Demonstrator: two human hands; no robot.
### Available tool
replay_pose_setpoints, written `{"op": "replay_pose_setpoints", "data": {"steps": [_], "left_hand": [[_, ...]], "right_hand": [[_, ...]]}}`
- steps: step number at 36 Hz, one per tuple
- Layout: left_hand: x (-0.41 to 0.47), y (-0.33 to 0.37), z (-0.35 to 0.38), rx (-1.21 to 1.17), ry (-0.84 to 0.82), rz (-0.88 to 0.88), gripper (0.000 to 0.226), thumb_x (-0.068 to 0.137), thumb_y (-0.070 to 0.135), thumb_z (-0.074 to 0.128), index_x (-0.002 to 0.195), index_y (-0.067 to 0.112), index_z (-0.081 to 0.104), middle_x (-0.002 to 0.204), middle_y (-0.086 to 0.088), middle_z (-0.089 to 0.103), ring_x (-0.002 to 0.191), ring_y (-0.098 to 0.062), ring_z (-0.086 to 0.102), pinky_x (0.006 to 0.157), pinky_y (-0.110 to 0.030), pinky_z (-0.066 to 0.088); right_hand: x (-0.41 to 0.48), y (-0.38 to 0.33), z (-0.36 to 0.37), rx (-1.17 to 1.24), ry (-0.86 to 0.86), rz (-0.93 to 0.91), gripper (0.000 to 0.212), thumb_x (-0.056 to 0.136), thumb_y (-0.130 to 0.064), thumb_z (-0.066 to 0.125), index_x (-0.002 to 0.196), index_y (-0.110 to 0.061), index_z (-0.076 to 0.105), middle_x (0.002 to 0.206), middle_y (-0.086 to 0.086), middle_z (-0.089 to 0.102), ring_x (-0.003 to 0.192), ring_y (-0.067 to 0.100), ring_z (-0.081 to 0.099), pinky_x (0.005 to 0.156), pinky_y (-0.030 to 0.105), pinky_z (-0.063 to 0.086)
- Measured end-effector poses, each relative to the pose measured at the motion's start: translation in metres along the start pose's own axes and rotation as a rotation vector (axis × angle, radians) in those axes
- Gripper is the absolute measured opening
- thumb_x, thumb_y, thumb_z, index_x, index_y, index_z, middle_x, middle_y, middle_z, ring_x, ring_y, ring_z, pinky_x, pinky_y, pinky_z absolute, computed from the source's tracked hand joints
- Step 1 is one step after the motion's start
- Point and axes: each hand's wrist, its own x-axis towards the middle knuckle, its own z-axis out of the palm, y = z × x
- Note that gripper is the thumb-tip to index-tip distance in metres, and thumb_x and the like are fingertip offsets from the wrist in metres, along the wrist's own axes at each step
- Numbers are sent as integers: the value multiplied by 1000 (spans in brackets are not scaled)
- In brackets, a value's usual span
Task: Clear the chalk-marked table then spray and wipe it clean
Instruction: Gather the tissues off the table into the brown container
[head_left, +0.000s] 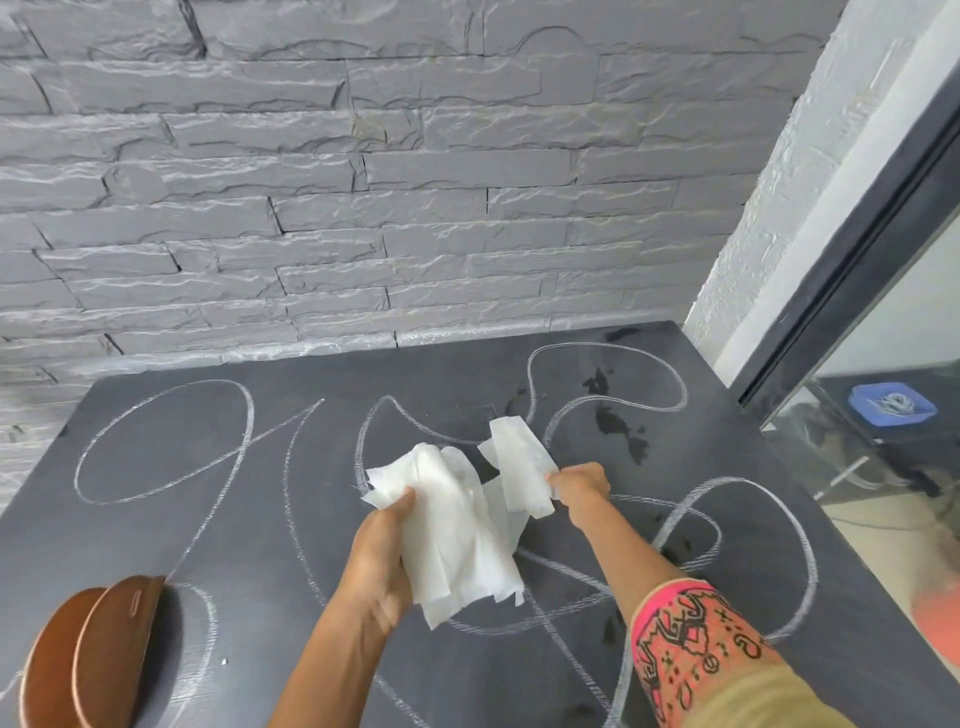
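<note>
A dark slate table (249, 530) carries looping white chalk lines (156, 447) across its whole top. Wet spray patches (613, 421) darken the far right part. Both hands hold a crumpled white paper towel (457, 525) above the middle of the table. My left hand (384, 551) grips its lower bunch. My right hand (579, 486) pinches an upper strip of the same towel and holds it up. The towel hangs off the surface between the two hands.
A brown chair back (93, 654) pokes up at the table's near left edge. A grey stone wall (363, 182) runs along the far side. On the right is a glass pane with a dark frame (857, 249); behind it sits a blue tray (891, 405).
</note>
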Motion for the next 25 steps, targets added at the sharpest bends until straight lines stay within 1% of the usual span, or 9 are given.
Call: {"op": "replay_pose_setpoints", "data": {"steps": [2,4,9,11,14,17,20,22,25], "left_hand": [[2,0,0,-14,-5,-5,22,99,24,43,97,10,60,89,-10,68,81,-26,63,64,-36,46],[2,1,0,-14,-8,-9,22,99,24,43,96,10,60,82,-9,71,80,-26,63,64,-36,47],[1,4,4,-8,-8,-14,22,99,23,44,95,9,60,85,-10,68,79,-26,63,64,-37,47],[2,5,5,-4,-4,-14,22,99,24,44,95,10,60,87,-10,67,79,-26,63,64,-37,47],[2,5,7,-4,13,-14,22,99,24,44,93,10,60,87,-9,66,78,-24,62,62,-36,46],[2,5,7,-13,17,-10,22,99,24,44,92,10,59,86,-9,66,77,-24,62,61,-36,45],[3,4,4,-19,10,-3,21,99,24,43,94,10,59,89,-9,66,79,-24,62,61,-35,45],[4,3,1,-25,9,-5,21,99,25,43,95,10,59,90,-10,66,81,-24,62,63,-36,46],[4,2,0,-30,-8,4,23,99,25,43,94,10,59,90,-10,67,81,-25,63,64,-37,47]], "right_hand": [[-2,-3,0,-6,-7,17,3,76,-3,64,78,-5,61,85,13,60,67,23,54,50,23,39],[-1,-2,-1,-21,9,8,6,76,-2,61,72,-6,59,84,14,61,69,26,56,54,24,41],[2,8,-6,-276,73,-137,7,81,-10,61,87,-9,62,102,12,64,94,32,61,67,30,44],[2,11,-3,-430,110,-208,19,84,-16,61,102,-8,63,112,10,61,105,31,57,72,33,45],[1,12,5,-558,131,-250,24,88,-13,51,106,-7,66,113,11,62,108,32,55,78,37,50],[-4,10,4,-338,110,-192,17,83,-11,54,86,-3,68,94,15,67,91,33,62,65,31,47],[-6,2,-3,146,100,-146,21,82,-11,57,61,-9,54,69,9,57,71,27,52,63,29,40],[-10,-6,-12,465,42,-101,23,82,-9,59,61,-11,51,65,4,52,71,23,47,65,30,41],[-20,-21,-34,674,-71,-126,19,85,-4,56,67,-9,52,70,3,50,71,17,47,70,30,43]]}}
